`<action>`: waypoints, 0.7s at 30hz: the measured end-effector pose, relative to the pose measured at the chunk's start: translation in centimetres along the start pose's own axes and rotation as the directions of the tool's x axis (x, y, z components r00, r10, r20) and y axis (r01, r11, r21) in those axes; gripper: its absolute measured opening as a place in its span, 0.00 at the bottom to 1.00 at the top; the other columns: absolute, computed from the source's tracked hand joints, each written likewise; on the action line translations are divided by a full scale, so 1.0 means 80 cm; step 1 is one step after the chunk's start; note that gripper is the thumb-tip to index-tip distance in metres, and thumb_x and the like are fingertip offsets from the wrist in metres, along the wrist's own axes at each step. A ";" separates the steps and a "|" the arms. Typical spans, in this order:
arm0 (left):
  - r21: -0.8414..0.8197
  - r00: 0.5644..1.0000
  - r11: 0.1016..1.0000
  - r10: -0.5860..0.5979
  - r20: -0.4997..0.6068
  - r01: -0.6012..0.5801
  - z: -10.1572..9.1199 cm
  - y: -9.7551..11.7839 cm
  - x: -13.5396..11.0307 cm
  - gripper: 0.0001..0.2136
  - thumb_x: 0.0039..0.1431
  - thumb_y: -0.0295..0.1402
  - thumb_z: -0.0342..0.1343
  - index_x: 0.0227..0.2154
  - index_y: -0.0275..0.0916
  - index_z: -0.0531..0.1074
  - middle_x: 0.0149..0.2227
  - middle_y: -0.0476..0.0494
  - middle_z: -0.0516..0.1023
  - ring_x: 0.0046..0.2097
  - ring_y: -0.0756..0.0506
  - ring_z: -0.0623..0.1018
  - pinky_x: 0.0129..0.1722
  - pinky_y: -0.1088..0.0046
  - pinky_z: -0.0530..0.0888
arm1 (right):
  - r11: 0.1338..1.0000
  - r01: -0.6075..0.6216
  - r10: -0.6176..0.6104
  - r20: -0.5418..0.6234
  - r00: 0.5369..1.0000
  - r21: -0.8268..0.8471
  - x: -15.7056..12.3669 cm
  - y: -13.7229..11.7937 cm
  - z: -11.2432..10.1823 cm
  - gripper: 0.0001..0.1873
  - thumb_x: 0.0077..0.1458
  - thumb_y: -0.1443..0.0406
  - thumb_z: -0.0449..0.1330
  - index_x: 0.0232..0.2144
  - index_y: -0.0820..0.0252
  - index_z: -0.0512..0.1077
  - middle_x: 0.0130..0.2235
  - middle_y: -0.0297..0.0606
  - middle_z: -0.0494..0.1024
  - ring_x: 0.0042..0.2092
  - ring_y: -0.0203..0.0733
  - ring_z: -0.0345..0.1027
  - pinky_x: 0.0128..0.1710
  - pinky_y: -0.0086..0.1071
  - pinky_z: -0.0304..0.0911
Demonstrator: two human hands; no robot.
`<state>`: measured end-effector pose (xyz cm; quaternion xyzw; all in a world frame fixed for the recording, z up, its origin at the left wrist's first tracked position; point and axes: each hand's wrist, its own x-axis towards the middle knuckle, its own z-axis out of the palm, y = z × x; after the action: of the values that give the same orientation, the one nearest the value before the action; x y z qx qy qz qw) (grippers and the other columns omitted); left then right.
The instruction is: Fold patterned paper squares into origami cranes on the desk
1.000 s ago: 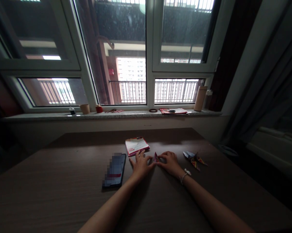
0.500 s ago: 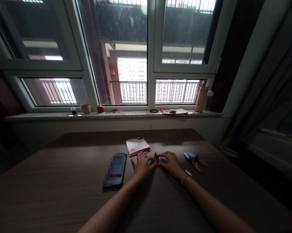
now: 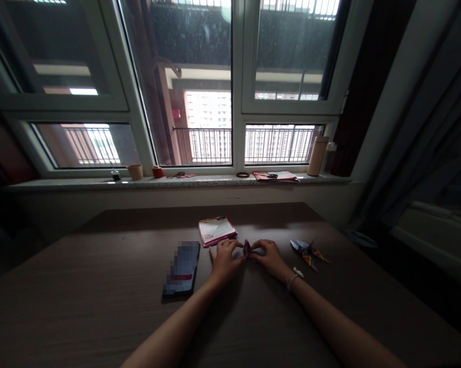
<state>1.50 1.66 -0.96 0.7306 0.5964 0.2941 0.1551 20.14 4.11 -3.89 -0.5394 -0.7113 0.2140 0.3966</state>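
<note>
As grey daylight comes through the window (image 3: 194,46) ahead, I hold a small folded paper (image 3: 247,249) at the dark table (image 3: 100,266), directly between my two hands, in the head view, the only one here. My left hand (image 3: 226,259) pinches it at one side between thumb and forefinger, the other fingers loosely bent; my right hand (image 3: 269,255) pinches the opposite side the same way, a pale bracelet (image 3: 290,282) at its wrist. How hard the fingertips press, I cannot tell. By my reading the folding is partway through: the paper is already creased into a narrow, compact form, while the pointed folded pieces (image 3: 306,251) to the right, well apart from my hands, look finished. Just beyond my left hand, a stack of sheets (image 3: 217,231) lies flat, apparently unfolded. Which folds the held piece lacks is too small to make out, though the grip on both sides suggests shaping is not over. Its narrow tip points up the view, toward the window, and its long axis appears to run away from me, between my hands rather than across them; whether it stands upright or leans, I cannot tell.
</note>
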 end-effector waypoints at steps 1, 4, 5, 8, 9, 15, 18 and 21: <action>-0.002 1.000 1.000 -0.001 -0.003 0.001 0.000 0.001 0.000 0.15 0.54 0.32 0.60 0.45 0.51 0.74 0.57 0.46 0.73 0.62 0.37 0.64 0.62 0.34 0.44 | 1.000 0.005 -0.005 0.000 1.000 0.013 0.000 -0.001 0.000 0.10 0.46 0.61 0.66 0.35 0.54 0.78 0.41 0.37 0.80 0.52 0.50 0.66 0.55 0.41 0.54; -0.010 1.000 1.000 -0.005 -0.007 0.005 0.000 0.002 -0.002 0.16 0.54 0.31 0.60 0.47 0.50 0.74 0.56 0.46 0.74 0.61 0.37 0.66 0.63 0.35 0.43 | 0.998 0.001 0.000 -0.008 1.000 0.061 0.000 -0.003 -0.001 0.09 0.46 0.63 0.65 0.33 0.56 0.77 0.37 0.37 0.80 0.48 0.49 0.68 0.53 0.42 0.55; -0.018 1.000 1.000 -0.001 -0.007 0.000 0.000 0.002 -0.002 0.17 0.54 0.31 0.60 0.47 0.50 0.74 0.55 0.46 0.75 0.60 0.38 0.67 0.63 0.35 0.42 | 0.997 -0.004 0.005 -0.011 1.000 0.083 0.000 -0.004 -0.001 0.09 0.46 0.63 0.65 0.33 0.57 0.76 0.36 0.37 0.80 0.47 0.49 0.69 0.52 0.42 0.56; -0.036 1.000 0.999 0.004 -0.023 -0.005 0.001 0.002 -0.003 0.19 0.54 0.33 0.61 0.49 0.52 0.73 0.52 0.47 0.78 0.59 0.38 0.68 0.63 0.35 0.40 | 0.985 -0.003 0.005 -0.013 1.000 0.173 0.002 -0.003 0.000 0.09 0.46 0.63 0.65 0.32 0.58 0.75 0.34 0.37 0.80 0.44 0.47 0.71 0.50 0.41 0.59; -0.033 0.999 0.999 -0.005 -0.034 0.004 0.001 0.002 -0.003 0.19 0.54 0.34 0.61 0.50 0.52 0.73 0.52 0.47 0.78 0.60 0.38 0.67 0.63 0.34 0.40 | 0.978 0.003 -0.001 -0.013 1.000 0.207 0.003 -0.002 0.001 0.09 0.46 0.62 0.65 0.32 0.58 0.74 0.33 0.37 0.80 0.42 0.46 0.72 0.50 0.41 0.60; -0.012 0.999 0.999 -0.037 0.020 0.038 0.002 0.002 -0.001 0.04 0.54 0.38 0.62 0.32 0.50 0.80 0.57 0.48 0.74 0.65 0.33 0.59 0.61 0.30 0.39 | 0.917 0.012 -0.022 0.020 1.000 0.398 0.006 0.001 0.003 0.11 0.45 0.62 0.65 0.33 0.59 0.72 0.31 0.36 0.78 0.38 0.44 0.74 0.45 0.37 0.65; -0.040 0.999 0.998 -0.040 0.008 0.041 0.004 0.001 -0.001 0.03 0.54 0.37 0.62 0.30 0.49 0.81 0.57 0.48 0.73 0.65 0.34 0.59 0.61 0.30 0.41 | 0.917 0.014 -0.030 0.034 0.999 0.398 0.005 0.001 0.002 0.16 0.46 0.61 0.65 0.39 0.59 0.72 0.32 0.35 0.78 0.40 0.45 0.74 0.47 0.39 0.64; -0.064 0.999 0.997 -0.040 -0.020 0.039 0.004 0.002 -0.001 0.03 0.54 0.36 0.62 0.30 0.47 0.81 0.58 0.47 0.73 0.64 0.34 0.59 0.62 0.32 0.43 | 0.965 0.041 -0.046 0.010 0.999 0.258 0.002 0.000 0.001 0.18 0.48 0.59 0.66 0.42 0.58 0.75 0.38 0.39 0.78 0.47 0.48 0.70 0.53 0.41 0.60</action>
<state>1.81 1.57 -1.18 0.7103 0.6027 0.3174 0.1775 20.06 4.26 -3.89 -0.4658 -0.6922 0.3002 0.4623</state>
